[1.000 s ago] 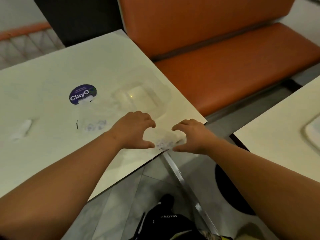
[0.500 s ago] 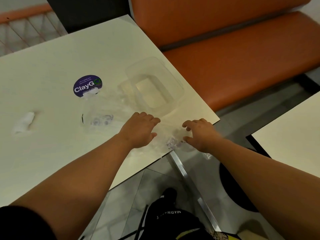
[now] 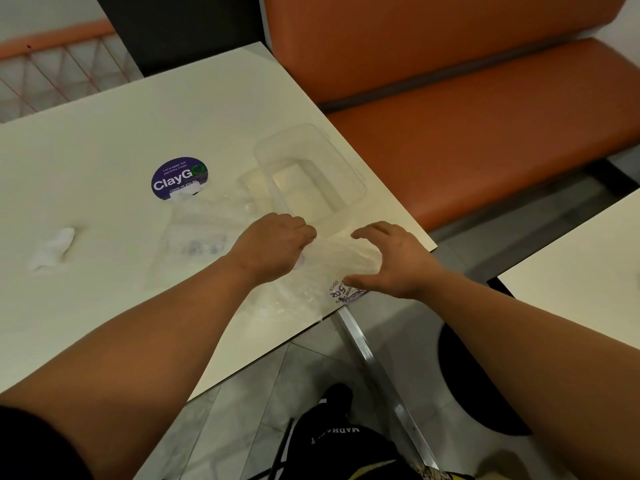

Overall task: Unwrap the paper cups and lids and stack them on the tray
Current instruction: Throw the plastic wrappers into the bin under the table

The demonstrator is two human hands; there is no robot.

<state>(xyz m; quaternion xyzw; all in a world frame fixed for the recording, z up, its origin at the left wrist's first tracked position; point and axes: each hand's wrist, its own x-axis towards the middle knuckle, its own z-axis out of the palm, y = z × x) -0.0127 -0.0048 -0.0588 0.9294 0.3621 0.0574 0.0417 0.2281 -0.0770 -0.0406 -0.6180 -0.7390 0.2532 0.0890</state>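
Clear plastic wrap point(image 3: 311, 271) w/ a purple label lies flat at the worktop's point(image 3: 104, 140) near corner, both hands on it. Left hand point(image 3: 273, 247): fingers curled under, pressing the wrap; cannot tell if it pinches anything. Right hand point(image 3: 391, 261): grip released, thumb and fingers spread over the wrap's right edge. Clear tray point(image 3: 349, 174) just beyond the hands, nothing stacked in it. Second clear bag point(image 3: 194, 240) left of left hand. ClayGo sticker point(image 3: 179, 178) beyond that. Orange bench point(image 3: 485, 133) behind.
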